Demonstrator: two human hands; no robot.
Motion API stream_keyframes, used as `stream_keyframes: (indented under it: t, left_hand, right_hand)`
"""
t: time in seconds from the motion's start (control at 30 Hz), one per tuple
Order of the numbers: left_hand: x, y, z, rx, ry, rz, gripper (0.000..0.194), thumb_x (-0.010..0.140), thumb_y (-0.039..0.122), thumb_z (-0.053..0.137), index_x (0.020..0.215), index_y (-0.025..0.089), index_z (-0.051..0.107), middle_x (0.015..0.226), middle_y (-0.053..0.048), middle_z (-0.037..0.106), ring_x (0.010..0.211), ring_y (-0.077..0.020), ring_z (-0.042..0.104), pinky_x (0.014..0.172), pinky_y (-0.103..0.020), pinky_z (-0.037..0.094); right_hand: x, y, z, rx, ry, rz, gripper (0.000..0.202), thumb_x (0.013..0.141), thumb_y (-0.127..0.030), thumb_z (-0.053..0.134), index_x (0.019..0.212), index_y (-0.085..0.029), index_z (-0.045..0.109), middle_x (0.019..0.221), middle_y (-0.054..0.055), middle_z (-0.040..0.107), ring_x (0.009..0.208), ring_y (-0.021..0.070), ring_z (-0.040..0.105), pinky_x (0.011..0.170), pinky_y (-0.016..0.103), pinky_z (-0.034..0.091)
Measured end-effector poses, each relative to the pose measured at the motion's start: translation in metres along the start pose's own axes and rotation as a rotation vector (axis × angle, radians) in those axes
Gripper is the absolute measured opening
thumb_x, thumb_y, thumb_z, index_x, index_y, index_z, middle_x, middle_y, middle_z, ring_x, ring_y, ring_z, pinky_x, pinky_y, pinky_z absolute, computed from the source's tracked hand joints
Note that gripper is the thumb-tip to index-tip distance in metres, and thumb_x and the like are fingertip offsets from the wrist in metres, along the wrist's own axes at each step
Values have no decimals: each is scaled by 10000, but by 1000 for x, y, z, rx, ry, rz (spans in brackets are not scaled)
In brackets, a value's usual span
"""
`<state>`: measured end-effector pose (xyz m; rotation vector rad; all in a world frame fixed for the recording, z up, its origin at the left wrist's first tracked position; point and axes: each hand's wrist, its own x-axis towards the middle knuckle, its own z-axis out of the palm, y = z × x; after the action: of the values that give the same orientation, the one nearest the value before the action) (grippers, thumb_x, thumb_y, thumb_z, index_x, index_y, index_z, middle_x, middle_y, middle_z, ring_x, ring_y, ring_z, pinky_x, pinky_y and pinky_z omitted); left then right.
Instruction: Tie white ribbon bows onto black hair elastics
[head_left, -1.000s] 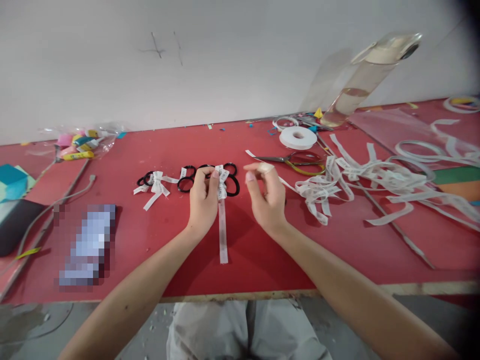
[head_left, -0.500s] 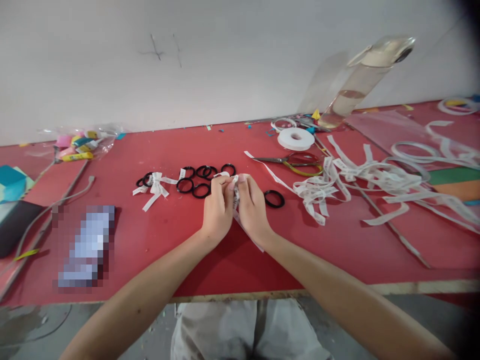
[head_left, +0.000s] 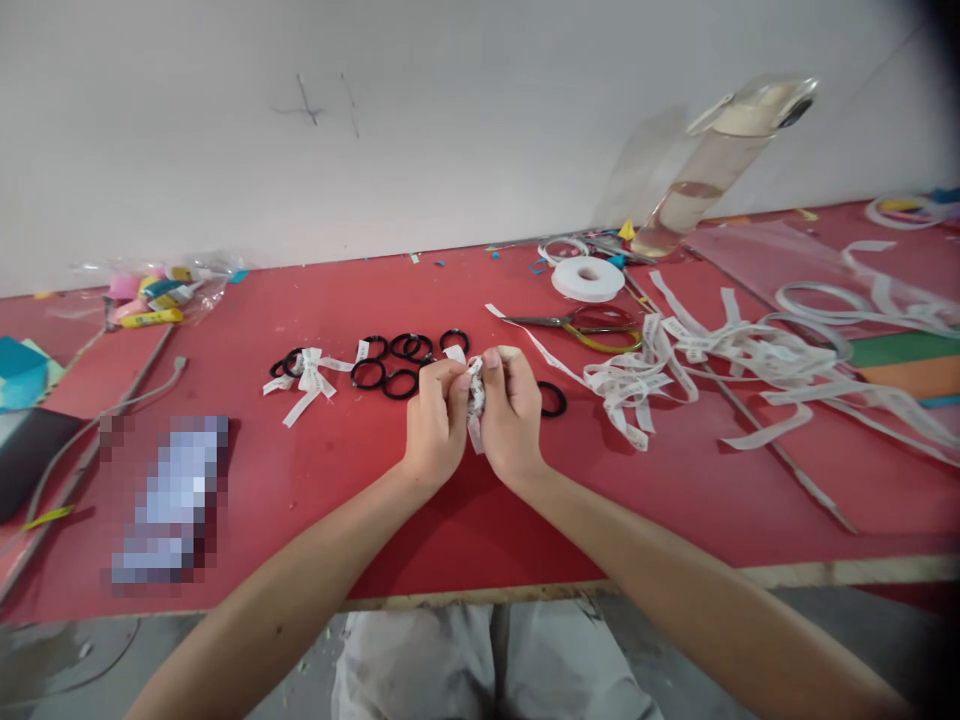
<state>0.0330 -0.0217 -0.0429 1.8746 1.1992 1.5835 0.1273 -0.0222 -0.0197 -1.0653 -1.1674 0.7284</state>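
My left hand and my right hand meet over the middle of the red table, both closed on a bunched white printed ribbon. One ribbon end sticks up above the left fingers and another hangs below, between the hands. Just behind and left of my hands lie several black rings. Farther left is a white ribbon bow with black rings beside it. Another black ring lies against the right side of my right hand, partly hidden by it.
Scissors, a white ribbon roll and a ribbon heap lie to the right. A bottle leans against the wall. At left are a blurred-out flat object, a cable and a bag of colourful items.
The hands have parted slightly, showing more bunched ribbon between them. The long lower tail no longer stretches right beneath my right hand; a short end hangs down instead. The view has shifted slightly.
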Motion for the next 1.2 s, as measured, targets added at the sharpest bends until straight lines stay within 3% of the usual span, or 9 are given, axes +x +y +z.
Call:
stream_keyframes:
  t: [0.5,0.7,0.8,0.93,1.1,1.2]
  left_hand:
    - [3,9,6,-215,51,-108,210,1024,425,428,997,219,455,777,21,569,615,-67,560,538,-175,426]
    - [7,9,6,-322,-14,-196,245,998,469,471,990,224,470,705,43,526,557,-67,498,502,-177,389]
    - [12,3,-1,-345,-79,-219,231,1001,456,469,1001,227,498,696,42,527,552,-73,479,516,-192,391]
    - [25,-6,-22,-145,54,-119,225,1002,418,480,1017,217,581,843,-8,598,676,-97,524,646,-233,444]
    - [37,-11,-32,-170,-144,-104,288,992,435,480,1080,204,627,1123,-80,656,1068,-176,597,952,-313,443]
    - [35,-13,-27,-267,-308,-170,368,981,497,468,1112,190,624,1115,-86,671,1043,-186,615,928,-319,464]
  right_hand:
    - [-1,1,3,15,50,126,309,982,-475,448,788,-235,446,666,-47,488,561,98,462,512,231,396]
    - [3,6,1,42,39,142,307,974,-470,474,783,-230,472,656,-54,469,573,98,457,531,227,395]
    - [14,12,-5,58,-5,103,324,957,-479,517,761,-221,506,674,-46,495,605,99,473,574,229,417]
    - [34,22,-17,118,-84,109,394,890,-577,590,733,-219,542,630,-47,481,552,98,436,522,231,394]
    - [43,23,-27,49,-293,60,430,857,-615,618,723,-208,585,584,-48,478,510,92,399,478,228,345]
    - [39,19,-29,-42,-394,-23,389,873,-573,617,743,-207,621,549,-55,477,492,92,405,474,229,337]
